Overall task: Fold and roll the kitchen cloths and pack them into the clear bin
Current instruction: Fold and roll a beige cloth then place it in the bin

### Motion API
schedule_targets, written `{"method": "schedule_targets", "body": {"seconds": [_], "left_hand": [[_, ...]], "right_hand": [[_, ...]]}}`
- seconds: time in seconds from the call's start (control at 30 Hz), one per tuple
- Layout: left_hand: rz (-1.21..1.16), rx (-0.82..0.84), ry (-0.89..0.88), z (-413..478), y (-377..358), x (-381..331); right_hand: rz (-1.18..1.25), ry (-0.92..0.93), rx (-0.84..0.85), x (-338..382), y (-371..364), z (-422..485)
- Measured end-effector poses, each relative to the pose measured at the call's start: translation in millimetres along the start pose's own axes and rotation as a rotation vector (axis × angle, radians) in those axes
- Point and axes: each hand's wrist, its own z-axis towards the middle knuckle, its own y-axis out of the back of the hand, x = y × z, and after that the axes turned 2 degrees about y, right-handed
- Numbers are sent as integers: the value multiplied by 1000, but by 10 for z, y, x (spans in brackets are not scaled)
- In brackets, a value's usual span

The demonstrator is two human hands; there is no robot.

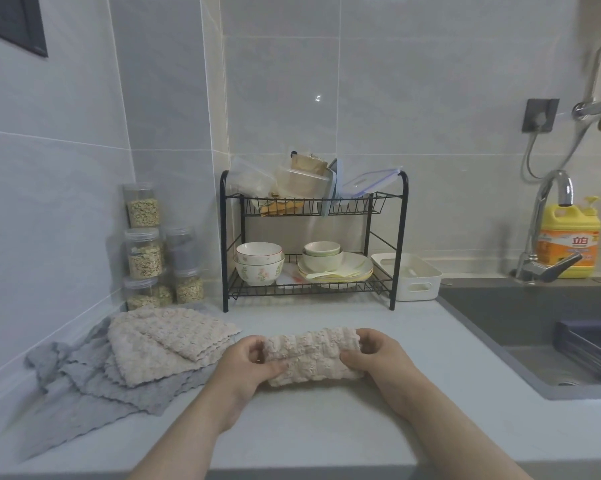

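Note:
A beige textured kitchen cloth (pixel 312 355) lies rolled into a thick bundle on the pale counter. My left hand (pixel 247 365) grips its left end with curled fingers, and my right hand (pixel 375 358) grips its right end. To the left sits a pile of flat cloths: beige ones (pixel 164 341) on top of grey ones (pixel 94 386). A white open bin (pixel 416 282) stands to the right of the dish rack; no clear bin is identifiable.
A black two-tier dish rack (pixel 312 237) holds bowls, plates and plastic boxes at the back. Stacked clear jars (pixel 146 247) of grain stand in the left corner. A dark sink (pixel 548 337), a tap (pixel 548 233) and a yellow detergent bottle (pixel 569 240) are at the right.

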Motion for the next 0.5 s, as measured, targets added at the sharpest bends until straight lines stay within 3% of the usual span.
{"method": "schedule_targets", "body": {"seconds": [0.23, 0.5], "left_hand": [[-164, -59, -2, -26, -43, -54], [-139, -41, 13, -5, -33, -39]], "right_hand": [[-2, -4, -36, 42, -42, -19], [-5, -26, -28, 51, -52, 4]]}}
